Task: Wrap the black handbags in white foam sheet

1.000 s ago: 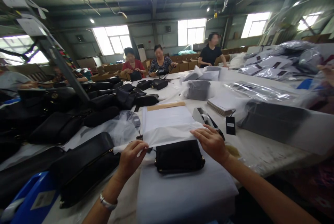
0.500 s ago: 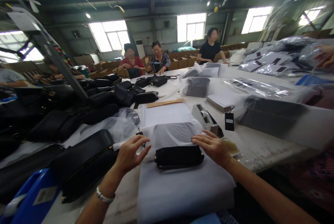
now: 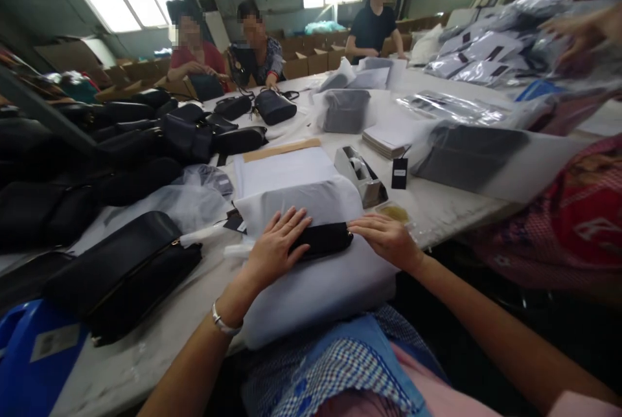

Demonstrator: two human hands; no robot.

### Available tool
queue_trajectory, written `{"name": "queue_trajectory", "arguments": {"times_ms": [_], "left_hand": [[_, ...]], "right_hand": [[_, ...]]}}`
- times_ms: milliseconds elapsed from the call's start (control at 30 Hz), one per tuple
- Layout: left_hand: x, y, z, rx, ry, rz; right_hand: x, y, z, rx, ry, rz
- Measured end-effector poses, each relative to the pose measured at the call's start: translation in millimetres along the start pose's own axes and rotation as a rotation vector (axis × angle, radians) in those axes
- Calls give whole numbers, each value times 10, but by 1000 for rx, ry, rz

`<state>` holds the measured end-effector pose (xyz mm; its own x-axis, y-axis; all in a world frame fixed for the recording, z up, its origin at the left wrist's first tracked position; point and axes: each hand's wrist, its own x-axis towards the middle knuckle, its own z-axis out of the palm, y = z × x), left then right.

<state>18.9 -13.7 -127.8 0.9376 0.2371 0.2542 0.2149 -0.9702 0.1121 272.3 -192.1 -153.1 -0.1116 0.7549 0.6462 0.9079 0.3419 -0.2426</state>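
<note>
A black bag (image 3: 328, 240) lies on white paper (image 3: 321, 294) at the table's near edge, its far part covered by a translucent white sheet (image 3: 311, 200). My left hand (image 3: 279, 245) rests flat on the bag's left end and the sheet, fingers spread, hiding that end. At the bag's right end, beside its gold-coloured fitting, my right hand (image 3: 386, 239) touches the corner with its fingertips, fingers stretched out. A black tag (image 3: 236, 221) lies left of the sheet.
Black bags (image 3: 121, 261) cover the left side, near a blue container (image 3: 43, 346). A tape dispenser (image 3: 359, 174), a black tag (image 3: 399, 173) and a wrapped bag (image 3: 471, 158) are at the right. Several people sit or stand beyond; another person's hand (image 3: 576, 28) reaches over plastic-wrapped packages (image 3: 486, 48).
My left hand has moved right onto the bag and sheet. My right hand has come to the bag's right corner. The view has tilted down, showing more of the lap.
</note>
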Motion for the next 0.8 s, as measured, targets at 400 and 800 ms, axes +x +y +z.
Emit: {"name": "queue_trajectory", "arguments": {"times_ms": [400,800], "left_hand": [[-85,49,94,-6,71,-20],[-87,60,36,-47,49,-38]], "right_hand": [[-574,-502,58,70,-261,9],[-315,-544,-65,197,-387,93]]}}
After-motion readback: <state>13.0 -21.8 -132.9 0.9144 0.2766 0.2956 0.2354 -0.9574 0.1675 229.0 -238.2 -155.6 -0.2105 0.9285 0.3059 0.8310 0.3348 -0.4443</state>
